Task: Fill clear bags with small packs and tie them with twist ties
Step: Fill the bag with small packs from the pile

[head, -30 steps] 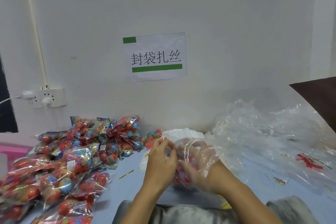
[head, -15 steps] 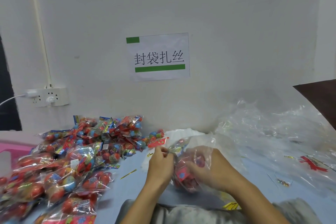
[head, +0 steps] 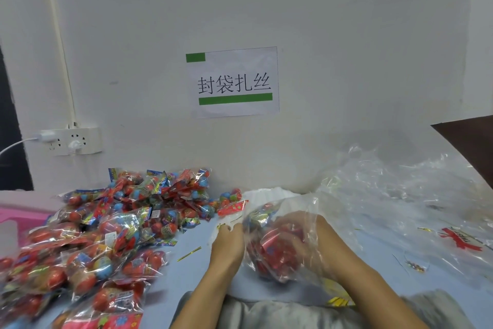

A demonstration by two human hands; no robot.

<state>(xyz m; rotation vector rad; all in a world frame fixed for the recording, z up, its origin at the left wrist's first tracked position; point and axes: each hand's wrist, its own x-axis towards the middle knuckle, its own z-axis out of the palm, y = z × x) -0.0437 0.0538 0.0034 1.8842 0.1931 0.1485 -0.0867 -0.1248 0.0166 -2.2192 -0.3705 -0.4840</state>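
A clear bag with red and blue small packs inside sits on the pale blue table, low in the middle of the head view. My right hand is inside the bag, seen through the plastic, fingers curled on the packs. My left hand pinches the bag's left edge beside it. A gold twist tie lies loose on the table just left of my left hand. What exactly my right fingers hold is blurred by the plastic.
A big heap of filled, tied bags covers the table's left side. Crumpled empty clear bags pile up at the right against the wall. A socket strip hangs on the wall. A pink bin is at far left.
The bag has opened wider and its top has lifted. My right hand has gone deeper into it, and my left hand has shifted slightly right along the bag's edge.
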